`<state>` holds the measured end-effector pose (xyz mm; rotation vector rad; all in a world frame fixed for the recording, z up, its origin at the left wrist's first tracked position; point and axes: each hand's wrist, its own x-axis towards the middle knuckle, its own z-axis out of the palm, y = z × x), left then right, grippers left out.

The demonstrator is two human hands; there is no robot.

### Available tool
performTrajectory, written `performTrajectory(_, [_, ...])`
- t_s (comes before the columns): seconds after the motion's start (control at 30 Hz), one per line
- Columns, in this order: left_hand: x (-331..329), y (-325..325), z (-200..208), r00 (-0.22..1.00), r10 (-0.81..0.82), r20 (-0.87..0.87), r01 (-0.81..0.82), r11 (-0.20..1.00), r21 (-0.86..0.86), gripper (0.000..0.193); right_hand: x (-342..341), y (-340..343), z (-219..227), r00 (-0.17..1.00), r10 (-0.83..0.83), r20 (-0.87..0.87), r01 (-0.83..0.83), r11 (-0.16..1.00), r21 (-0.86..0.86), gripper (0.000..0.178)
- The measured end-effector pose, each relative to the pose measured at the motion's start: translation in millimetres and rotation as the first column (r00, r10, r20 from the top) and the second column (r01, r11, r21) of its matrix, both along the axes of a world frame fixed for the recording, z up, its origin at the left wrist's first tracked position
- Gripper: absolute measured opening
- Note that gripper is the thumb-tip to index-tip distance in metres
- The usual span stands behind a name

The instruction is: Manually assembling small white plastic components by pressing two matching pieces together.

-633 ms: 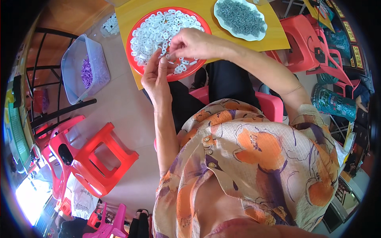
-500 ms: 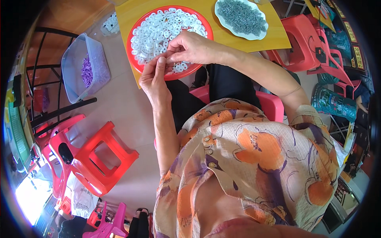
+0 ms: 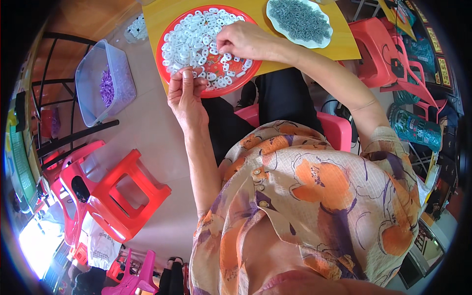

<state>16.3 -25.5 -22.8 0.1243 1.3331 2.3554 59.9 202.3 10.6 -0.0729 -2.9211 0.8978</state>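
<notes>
A round red tray point(image 3: 250, 73) holds a heap of small white plastic pieces point(image 3: 189, 42), oval with holes in them. Over the tray's near left edge, my left hand point(image 3: 188, 96) pinches thumb and forefinger together. What lies between those fingertips blends with the white pieces behind it. My right hand point(image 3: 245, 40) reaches over the right part of the heap with its fingers bent together and pointing down. Its fingertips are among or just above the pieces, and anything they hold is hidden. A white scalloped plate point(image 3: 271, 14) of small grey-green pieces point(image 3: 300, 22) stands to the right.
Tray and plate stand on a yellow table point(image 3: 344, 46). On the left are a clear plastic bin point(image 3: 86, 105) with purple pieces point(image 3: 107, 88), and a red stool point(image 3: 125, 196). A small clear container point(image 3: 136, 28) of white pieces is beside the table. Red chairs point(image 3: 371, 51) stand right.
My hands have come apart. The right moved up and right over the white pieces; the left shifted slightly left and down, still pinched. More of the tray's patterned bottom shows.
</notes>
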Motion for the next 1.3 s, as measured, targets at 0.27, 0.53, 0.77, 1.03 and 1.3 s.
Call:
performTrajectory(0.27, [-2,-10,-5,0.988,-0.151,0.017,0.144,0.965,0.218,0.015,-3,-12,-23,0.992,0.076,-0.098,-0.050,0.968,0.244,0.016])
performTrajectory(0.53, [3,-5,1,0.992,-0.095,0.079,0.076,0.973,0.219,0.018,2,-12,-10,0.991,0.123,-0.051,-0.111,0.975,0.194,0.006])
performTrajectory(0.77, [0,-5,1,0.983,-0.165,0.076,0.145,0.966,0.214,0.022,-6,-12,-29,0.946,0.281,-0.162,-0.203,0.902,0.381,0.012])
performTrajectory(1.03, [0,-3,-1,0.985,-0.149,0.088,0.133,0.977,0.164,0.023,-5,-4,-27,0.985,0.131,-0.114,-0.126,0.991,0.049,0.013])
performTrajectory(1.3, [-4,-5,-3,0.984,-0.146,0.101,0.125,0.974,0.190,0.016,5,3,-19,0.984,0.093,-0.153,-0.087,0.995,0.047,0.009])
